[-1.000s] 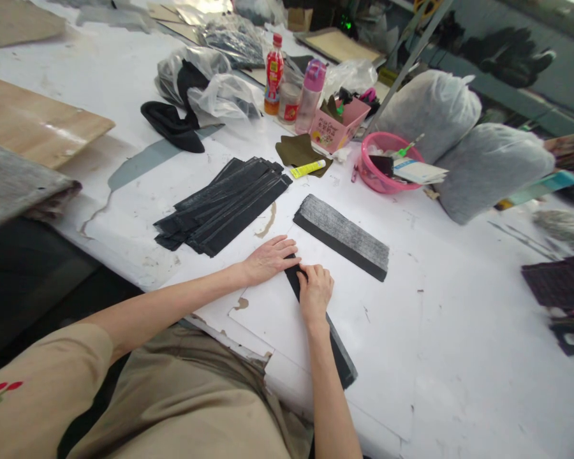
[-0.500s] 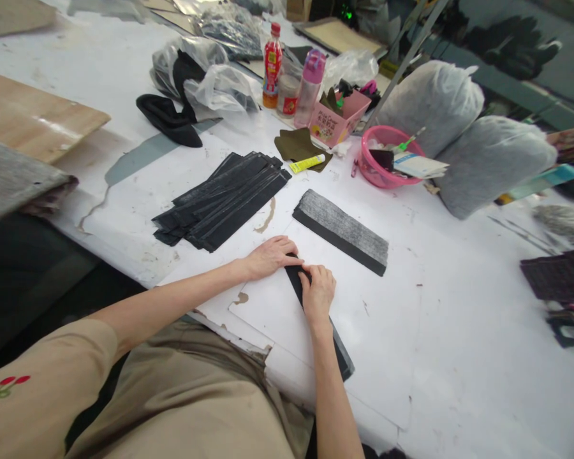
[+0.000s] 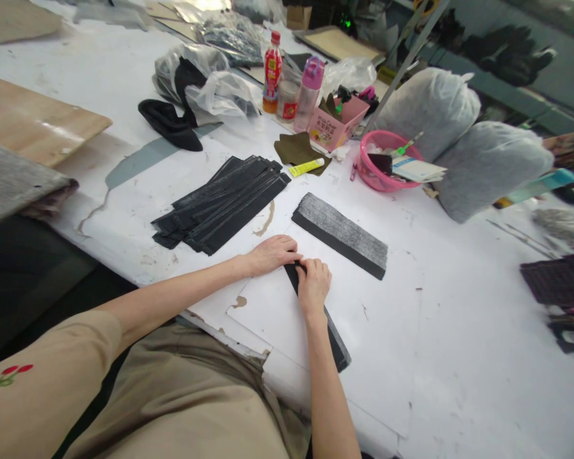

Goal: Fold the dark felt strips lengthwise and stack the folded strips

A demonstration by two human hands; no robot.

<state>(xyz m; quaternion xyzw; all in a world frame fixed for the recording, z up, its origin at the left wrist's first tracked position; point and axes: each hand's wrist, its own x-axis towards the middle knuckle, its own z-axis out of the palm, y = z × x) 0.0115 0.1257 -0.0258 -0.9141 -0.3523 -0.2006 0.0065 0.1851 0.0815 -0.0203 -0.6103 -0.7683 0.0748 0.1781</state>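
A narrow black fabric strip (image 3: 337, 341) lies slantwise on the white table, its far end under both hands. My left hand (image 3: 275, 253) is closed at that far end, fingertips on the strip. Close beside it, my right hand (image 3: 314, 284) pinches the strip's edge, covering part of its length. Beyond my right hand rests a stack of strips (image 3: 344, 233) with a grey fuzzy top face and black sides. Left of that, a fanned pile of black strips (image 3: 224, 201) is spread out. Exactly how the fingertips grip the fabric is hidden.
Behind the strips are a yellow tube (image 3: 307, 167), a pink basket (image 3: 385, 178), a pink box (image 3: 337, 124), a red-labelled bottle (image 3: 272, 73) and a pink-capped bottle (image 3: 309, 92). White sacks (image 3: 497, 166) stand at right; a wooden board (image 3: 38, 118) lies at left.
Both hands have shifted slightly at the strip's far end, the right a little up and left. The strip's near end has moved slightly up and left. The piles stay put.
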